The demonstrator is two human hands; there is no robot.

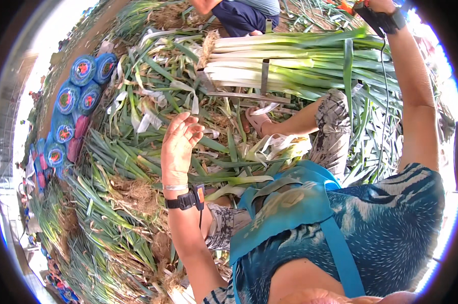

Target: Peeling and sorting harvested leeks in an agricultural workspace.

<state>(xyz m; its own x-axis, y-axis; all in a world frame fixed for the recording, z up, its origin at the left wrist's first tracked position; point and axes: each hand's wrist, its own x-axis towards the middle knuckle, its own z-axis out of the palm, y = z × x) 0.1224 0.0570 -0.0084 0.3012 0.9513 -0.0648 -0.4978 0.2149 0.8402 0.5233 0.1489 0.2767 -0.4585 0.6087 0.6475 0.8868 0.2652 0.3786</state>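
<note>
A thick bundle of long green onions (300, 63) lies across a metal rack (263, 78), with the white stalks and roots to the left and the green leaves to the right. My left hand (181, 142) is raised over loose leaves left of my feet, its fingers loosely curled and apart, with nothing in them. My right hand (381, 7) reaches to the far right, past the leafy end of the bundle. Its fingers are cut off by the picture's edge and a black wrist device (389, 20). A thin dark cable (383, 101) hangs from that wrist.
Piles of green onions (117, 202) with roots and peeled leaves surround me. Blue-wrapped rolls (66, 100) are stacked on the left. Another person (244, 15) crouches beyond the rack. My foot in a pink clog (259, 121) is by the rack, and a blue apron (290, 215) covers my lap.
</note>
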